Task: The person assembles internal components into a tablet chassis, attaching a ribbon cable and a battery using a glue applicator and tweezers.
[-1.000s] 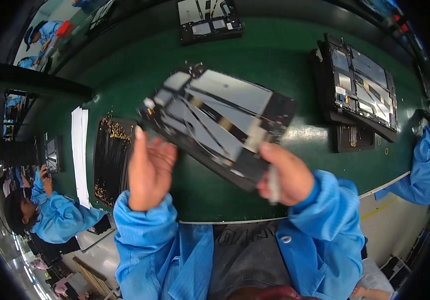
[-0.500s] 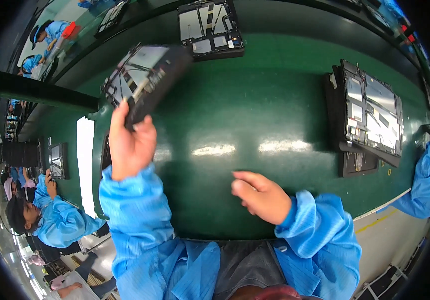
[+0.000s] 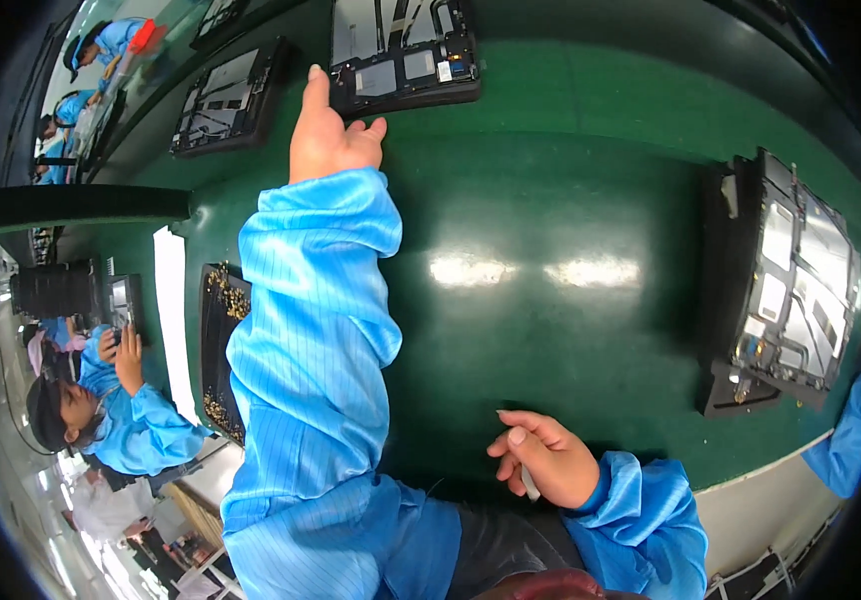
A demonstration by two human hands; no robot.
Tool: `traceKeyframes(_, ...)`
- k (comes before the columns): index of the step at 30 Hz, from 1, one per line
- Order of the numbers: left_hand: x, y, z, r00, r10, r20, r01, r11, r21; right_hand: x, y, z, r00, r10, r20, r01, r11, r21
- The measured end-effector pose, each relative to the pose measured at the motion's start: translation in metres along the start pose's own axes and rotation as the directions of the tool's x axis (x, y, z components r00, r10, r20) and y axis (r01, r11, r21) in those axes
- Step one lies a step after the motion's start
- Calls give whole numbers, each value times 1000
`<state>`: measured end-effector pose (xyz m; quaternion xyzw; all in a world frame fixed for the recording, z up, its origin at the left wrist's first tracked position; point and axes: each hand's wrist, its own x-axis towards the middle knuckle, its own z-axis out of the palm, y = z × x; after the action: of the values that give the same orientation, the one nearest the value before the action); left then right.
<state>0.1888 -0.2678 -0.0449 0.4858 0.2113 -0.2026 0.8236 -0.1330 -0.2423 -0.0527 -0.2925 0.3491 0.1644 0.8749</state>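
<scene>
At the far side of the green table, my left hand (image 3: pixel 336 135) has its thumb stretched out and its other fingers partly bent. It is at the near left corner of a flat black device housing (image 3: pixel 376 78) with silver panels and dark flex cables inside; whether it touches the housing is hard to tell. Left of that hand lies a similar housing (image 3: pixel 223 100). Close to my body, my right hand (image 3: pixel 556 465) is curled round a small pale stick (image 3: pixel 530 485), whose lower end pokes out below the fingers.
Stacked housings (image 3: pixel 796 285) lean on the table's right side. Beside my left sleeve is a black tray (image 3: pixel 213 345) with small gold-coloured pieces. A white strip (image 3: pixel 173 320) runs along the left, near a dark bar (image 3: pixel 81 210). A co-worker (image 3: pixel 131 430) handles another device at far left.
The housing my left hand held is out of it and lies at the far left. That hand has moved farther away and right. The pale stick now shows in my right hand. The view has shifted.
</scene>
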Motion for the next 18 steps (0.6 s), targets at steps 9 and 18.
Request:
traceKeyframes(9, 23, -6, 2, 974, -89, 206, 102, 993, -53, 1, 1, -1, 1000, 8, 28, -8, 1000, -12)
traceKeyframes(18, -77, 53, -75, 828, -90, 553, -54, 970, 238, 1, 15, -1, 975, -183, 124, 217, 901, -377)
